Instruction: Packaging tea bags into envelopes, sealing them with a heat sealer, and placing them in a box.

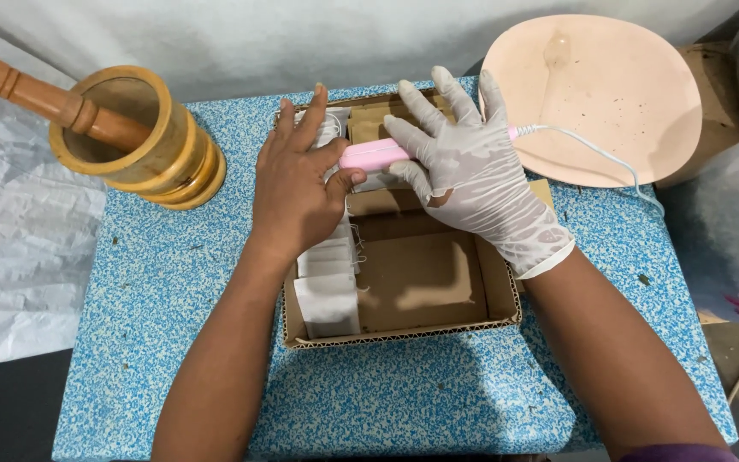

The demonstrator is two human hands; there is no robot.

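Note:
My right hand (pixel 472 171), in a thin white glove, presses down on a small pink corded device (pixel 369 155) lying over the far end of an open cardboard box (pixel 493 274). My bare left hand (pixel 297 184) rests flat over a row of white sachets (pixel 328 295) standing along the box's left side, thumb touching the pink device's end. What lies under the device is hidden by both hands. The box sits on a blue speckled table (pixel 173 282).
A wooden mortar (pixel 143 137) with a long pestle (pixel 19 85) stands at the table's far left. A pale pink plate (pixel 609 94) leans at the far right, the device's white cord (pixel 600 154) running over it. White plastic sheeting (pixel 10 248) lies left of the table.

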